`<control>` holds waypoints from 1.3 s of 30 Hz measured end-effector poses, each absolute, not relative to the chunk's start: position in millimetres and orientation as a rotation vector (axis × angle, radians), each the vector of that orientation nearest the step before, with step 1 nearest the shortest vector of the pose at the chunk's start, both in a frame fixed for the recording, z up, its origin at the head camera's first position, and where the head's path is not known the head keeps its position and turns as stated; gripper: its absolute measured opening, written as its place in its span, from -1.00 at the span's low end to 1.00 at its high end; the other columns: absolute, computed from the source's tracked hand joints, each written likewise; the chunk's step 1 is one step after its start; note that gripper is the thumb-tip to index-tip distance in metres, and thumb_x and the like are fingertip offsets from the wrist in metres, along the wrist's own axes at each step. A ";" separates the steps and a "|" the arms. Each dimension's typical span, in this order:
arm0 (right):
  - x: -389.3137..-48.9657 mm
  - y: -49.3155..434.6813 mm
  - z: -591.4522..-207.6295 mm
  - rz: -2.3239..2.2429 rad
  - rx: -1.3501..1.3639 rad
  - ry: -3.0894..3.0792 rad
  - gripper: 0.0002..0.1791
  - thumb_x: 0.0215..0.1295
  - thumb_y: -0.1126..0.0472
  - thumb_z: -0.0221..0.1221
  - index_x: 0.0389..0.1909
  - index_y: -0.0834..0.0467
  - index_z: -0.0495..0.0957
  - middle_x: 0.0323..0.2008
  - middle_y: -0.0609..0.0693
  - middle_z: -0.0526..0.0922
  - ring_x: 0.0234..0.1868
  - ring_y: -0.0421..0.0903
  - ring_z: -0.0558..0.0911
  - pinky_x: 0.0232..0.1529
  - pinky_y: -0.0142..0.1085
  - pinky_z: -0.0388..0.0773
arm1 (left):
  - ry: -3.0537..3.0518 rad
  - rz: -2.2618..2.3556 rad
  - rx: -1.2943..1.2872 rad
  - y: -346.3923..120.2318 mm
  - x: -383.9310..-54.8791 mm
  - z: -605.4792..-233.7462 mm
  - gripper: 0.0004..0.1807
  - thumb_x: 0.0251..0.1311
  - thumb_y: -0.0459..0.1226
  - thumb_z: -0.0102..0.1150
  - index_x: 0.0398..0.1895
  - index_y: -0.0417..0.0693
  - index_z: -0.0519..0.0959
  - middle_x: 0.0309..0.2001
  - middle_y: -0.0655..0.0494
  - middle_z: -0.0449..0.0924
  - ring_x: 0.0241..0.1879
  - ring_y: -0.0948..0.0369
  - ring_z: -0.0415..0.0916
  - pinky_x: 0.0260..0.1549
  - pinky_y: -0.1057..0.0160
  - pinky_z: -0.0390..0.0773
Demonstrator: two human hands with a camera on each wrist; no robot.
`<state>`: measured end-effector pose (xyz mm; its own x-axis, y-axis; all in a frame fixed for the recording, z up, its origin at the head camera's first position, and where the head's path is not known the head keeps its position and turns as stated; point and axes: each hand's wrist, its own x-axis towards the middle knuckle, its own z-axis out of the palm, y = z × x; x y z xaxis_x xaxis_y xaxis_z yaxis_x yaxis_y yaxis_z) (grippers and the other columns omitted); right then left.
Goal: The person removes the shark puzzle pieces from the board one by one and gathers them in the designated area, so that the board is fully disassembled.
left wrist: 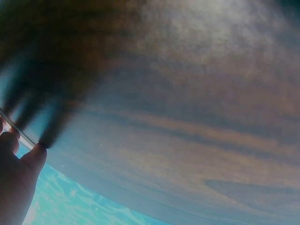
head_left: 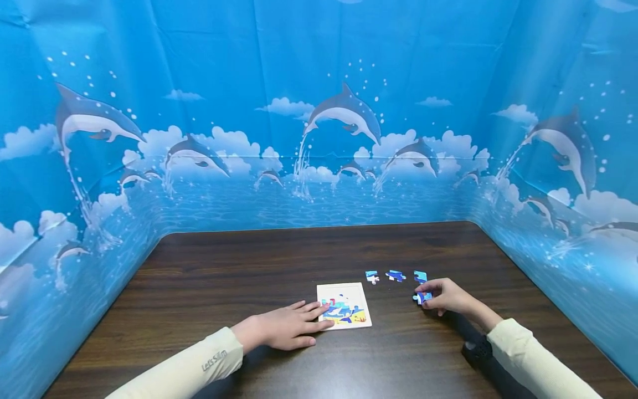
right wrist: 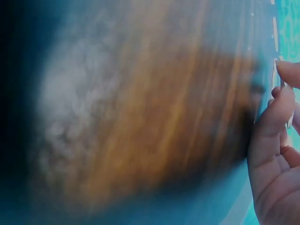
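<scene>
A square jigsaw puzzle board with a pale frame and a sea picture lies on the dark wooden table. Straight, spread fingers of my left hand rest on its left side. To the right, my right hand pinches a blue and white puzzle piece between thumb and fingers. Close beyond it lies a light blue puzzle piece. In the left wrist view the left hand touches the board's edge; in the right wrist view the right hand holds the thin piece edge-on.
Two more puzzle pieces, one blue and white and one dark blue, lie in a row right of the board's far corner. A blue dolphin-print curtain encloses the table at the back and sides.
</scene>
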<state>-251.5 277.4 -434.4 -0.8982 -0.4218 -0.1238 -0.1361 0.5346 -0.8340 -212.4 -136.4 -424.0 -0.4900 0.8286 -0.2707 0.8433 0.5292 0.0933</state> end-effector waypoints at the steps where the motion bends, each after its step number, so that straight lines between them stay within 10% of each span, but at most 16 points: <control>1: -251.8 277.4 -434.6 -1.281 -0.471 2.485 -0.55 0.08 0.34 0.25 0.01 0.45 0.50 -0.32 0.09 0.57 -0.64 -0.26 0.45 -0.62 -0.37 0.51 | 2.490 -0.073 1.400 -136.6 -212.5 -424.5 -0.45 0.46 0.00 -0.34 0.48 0.29 -0.04 0.52 0.07 -0.19 0.50 0.08 -0.15 0.40 -0.05 0.02; 31: -253.7 268.2 -437.7 -1.336 -0.506 2.553 -0.56 -0.04 0.40 0.30 -0.09 0.48 0.52 -0.25 0.19 0.56 -0.37 -0.23 0.42 -0.42 -0.43 0.46 | 2.490 -0.067 1.447 -139.1 -210.8 -429.7 -0.45 0.46 0.00 -0.35 0.48 0.29 -0.03 0.52 0.03 -0.15 0.49 0.06 -0.12 0.38 -0.08 0.07; 39: -253.9 227.1 -427.7 -1.922 -0.126 2.153 -0.57 0.16 0.35 0.20 0.03 0.45 0.38 -0.27 -0.12 0.55 -0.31 -0.32 0.59 -0.25 -0.44 0.57 | 2.501 -0.081 1.416 -137.5 -210.8 -424.8 -0.45 0.46 0.00 -0.34 0.48 0.30 -0.04 0.52 0.06 -0.18 0.50 0.08 -0.14 0.39 -0.06 0.04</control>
